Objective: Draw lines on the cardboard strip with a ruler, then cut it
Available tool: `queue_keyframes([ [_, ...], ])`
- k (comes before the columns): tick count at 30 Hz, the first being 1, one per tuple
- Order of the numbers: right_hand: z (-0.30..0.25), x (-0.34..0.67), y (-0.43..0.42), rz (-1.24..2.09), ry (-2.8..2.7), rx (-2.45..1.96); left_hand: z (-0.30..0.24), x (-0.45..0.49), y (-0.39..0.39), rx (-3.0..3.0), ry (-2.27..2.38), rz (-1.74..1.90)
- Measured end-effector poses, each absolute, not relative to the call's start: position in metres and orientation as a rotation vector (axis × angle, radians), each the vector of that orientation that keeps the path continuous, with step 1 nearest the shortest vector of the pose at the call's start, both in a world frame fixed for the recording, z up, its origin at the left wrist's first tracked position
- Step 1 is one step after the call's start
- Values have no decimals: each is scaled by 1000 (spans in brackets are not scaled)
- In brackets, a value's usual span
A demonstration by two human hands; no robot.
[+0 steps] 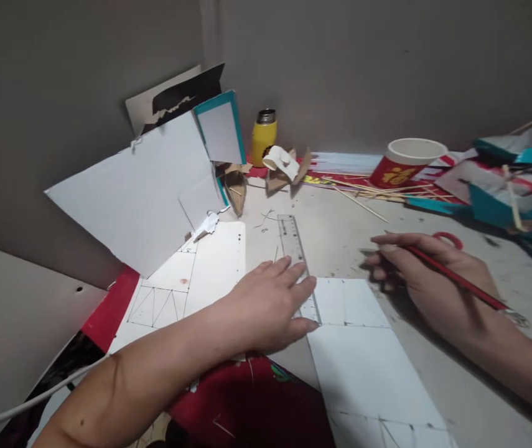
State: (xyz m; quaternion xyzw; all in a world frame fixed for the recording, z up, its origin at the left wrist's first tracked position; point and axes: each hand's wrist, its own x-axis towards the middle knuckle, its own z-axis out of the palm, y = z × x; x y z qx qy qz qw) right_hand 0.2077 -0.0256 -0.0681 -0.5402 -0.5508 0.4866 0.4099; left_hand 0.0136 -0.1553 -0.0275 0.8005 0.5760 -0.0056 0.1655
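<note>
My left hand (pixel 272 305) lies flat with fingers stretched out, pressing on a clear plastic ruler (pixel 292 239) at the left edge of a white card sheet (pixel 368 361) marked with pencil lines. My right hand (pixel 429 280) is to the right of the ruler, fingers closed round a red pencil (pixel 457 280) whose tip points left toward the ruler. Red scissor handles (pixel 450 238) peek out behind that hand.
White boards (pixel 139 186) lean against the wall at back left, over a lined sheet (pixel 177 286). A yellow flask (pixel 263 137), cardboard scraps (pixel 284 168), a red paper cup (pixel 406 162), wooden sticks (pixel 368 190) and teal paper models (pixel 508 186) crowd the back and right.
</note>
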Motion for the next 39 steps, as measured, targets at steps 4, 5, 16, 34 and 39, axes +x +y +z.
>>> queue_keyframes([
  [4, -70, 209, -28, 1196, -1401, -1362, -27, 14, -160, 2283, 1628, 12],
  [5, -70, 209, -28, 1195, -1402, -1359, -27, 14, -160, 2278, 1631, 13],
  [16, -70, 211, -26, 1313, -1356, -1213, -30, 17, -155, 2238, 1729, 99],
  [34, -74, 214, -16, 1375, -1365, -1103, -40, 32, -143, 2028, 2022, 427],
  [39, -79, 216, -13, 1372, -1380, -1073, -32, 31, -133, 1904, 2089, 385],
])
